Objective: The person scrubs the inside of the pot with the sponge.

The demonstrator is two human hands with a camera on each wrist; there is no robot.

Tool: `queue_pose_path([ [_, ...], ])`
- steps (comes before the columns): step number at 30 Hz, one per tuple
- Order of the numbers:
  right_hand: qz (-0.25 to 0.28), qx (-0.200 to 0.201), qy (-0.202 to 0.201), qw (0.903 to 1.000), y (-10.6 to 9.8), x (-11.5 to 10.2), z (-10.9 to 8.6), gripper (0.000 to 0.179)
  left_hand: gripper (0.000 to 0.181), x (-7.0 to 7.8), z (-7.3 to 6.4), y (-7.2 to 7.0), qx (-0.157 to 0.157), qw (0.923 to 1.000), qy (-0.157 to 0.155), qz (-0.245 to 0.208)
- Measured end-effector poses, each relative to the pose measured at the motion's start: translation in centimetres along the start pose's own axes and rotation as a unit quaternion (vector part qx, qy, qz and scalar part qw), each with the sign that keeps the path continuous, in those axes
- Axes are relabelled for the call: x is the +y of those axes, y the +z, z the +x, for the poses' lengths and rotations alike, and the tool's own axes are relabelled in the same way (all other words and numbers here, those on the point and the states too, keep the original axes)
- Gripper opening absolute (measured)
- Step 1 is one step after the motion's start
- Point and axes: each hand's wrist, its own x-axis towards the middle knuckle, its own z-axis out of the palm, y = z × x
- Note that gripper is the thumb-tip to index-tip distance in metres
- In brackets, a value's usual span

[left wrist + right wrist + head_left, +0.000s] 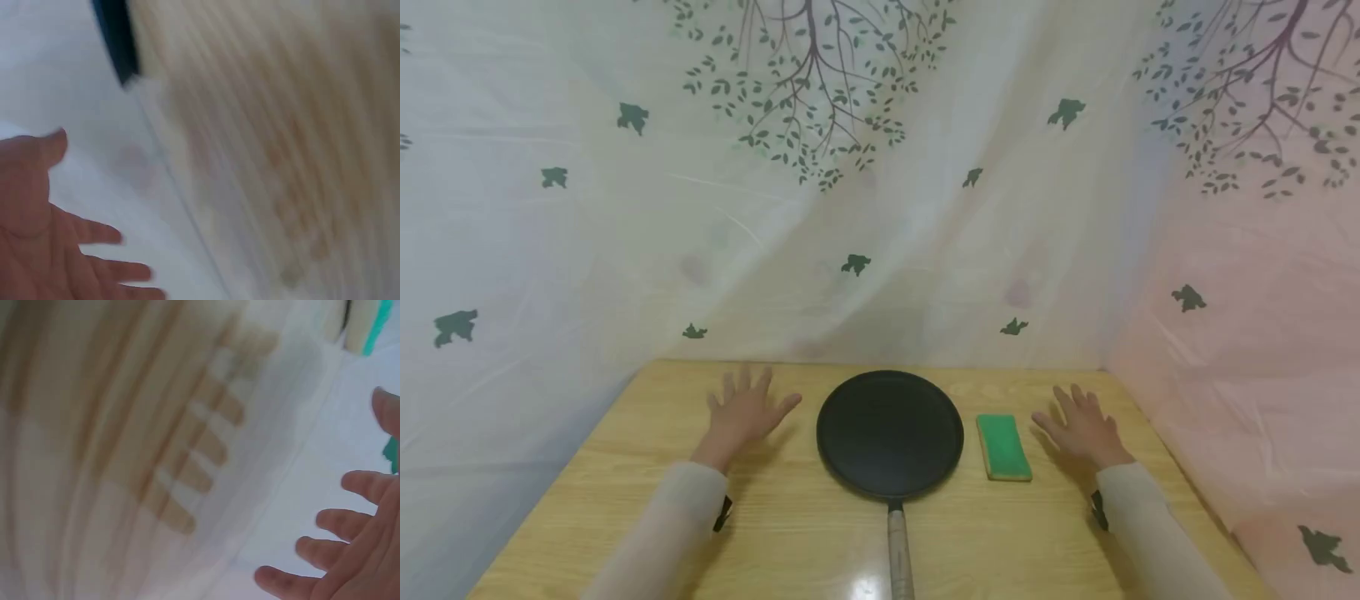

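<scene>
A round black flat pan [890, 433] lies on the table, its wooden handle [898, 554] pointing toward me. Just right of it is a thin rectangular sponge [1004, 447] with a green top and a pale edge. My left hand [743, 417] hovers to the left of the pan with its fingers spread, holding nothing. On the other side, my right hand [1084, 427] is held over the table beside the sponge, fingers apart and nothing in them. Both wrist views show the open palms, the left hand [44, 231] and the right hand [356, 544], above the wood.
A light wood-grain table [805, 542] lies under everything. Behind it hangs a pale curtain [910, 225] printed with branches and green birds, and a pinkish stretch of cloth [1262, 375] runs along the right side.
</scene>
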Motion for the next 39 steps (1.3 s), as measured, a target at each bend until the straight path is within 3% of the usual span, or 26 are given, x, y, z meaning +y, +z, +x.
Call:
queue_pose_path([
  [4, 0.009, -0.004, -0.011, 0.9999, 0.0, -1.3, -0.8, 0.087, 0.095, 2.6, -3.3, 0.2, -0.005, 0.9993, -0.026, -0.026],
  [7, 0.045, -0.022, -0.03, 0.9983, 0.3, -3.2, -1.7, 0.081, 0.073, 5.2, -6.8, 0.5, -0.032, 0.9931, 0.012, -0.113],
  [9, 0.067, -0.035, -0.045, 0.9961, 0.8, -4.6, -2.2, 0.075, 0.06, 6.8, -9.2, 1.0, -0.071, 0.98, 0.045, -0.18],
  [11, 0.079, -0.04, -0.06, 0.9942, 1.2, -6.1, -2.5, 0.072, 0.051, 8.2, -11.0, 1.6, -0.124, 0.9577, 0.074, -0.249],
  [14, 0.071, -0.037, -0.082, 0.9934, 1.8, -8.3, -2.9, 0.067, 0.053, 9.9, -12.6, 2.7, -0.181, 0.9339, 0.098, -0.292],
  [16, 0.059, -0.036, -0.088, 0.9937, 2.1, -9.5, -3.1, 0.065, 0.054, 10.8, -13.3, 3.5, -0.199, 0.928, 0.112, -0.294],
  [21, 0.034, -0.041, -0.072, 0.996, 3.3, -10.6, -3.3, 0.067, 0.052, 12.4, -14.5, 5.5, -0.222, 0.9346, 0.12, -0.25],
  [25, 0.022, -0.032, -0.079, 0.9961, 3.8, -10.3, -3.1, 0.065, 0.052, 13.0, -15.1, 6.3, -0.238, 0.9316, 0.113, -0.25],
  [28, 0.029, -0.021, -0.098, 0.9946, 3.3, -10.0, -3.2, 0.058, 0.041, 13.3, -15.1, 6.6, -0.249, 0.92, 0.114, -0.28],
  [32, 0.077, -0.011, -0.142, 0.9868, 2.2, -10.2, -3.3, 0.051, 0.03, 13.4, -15.2, 7.2, -0.244, 0.9012, 0.113, -0.34],
  [35, 0.116, -0.029, -0.18, 0.9762, 1.7, -11.0, -3.1, 0.05, 0.042, 13.2, -15.6, 7.8, -0.233, 0.8862, 0.095, -0.389],
  [39, 0.115, -0.059, -0.232, 0.9642, 1.8, -12.3, -2.7, 0.045, 0.06, 13.0, -15.9, 8.2, -0.238, 0.8598, 0.055, -0.449],
])
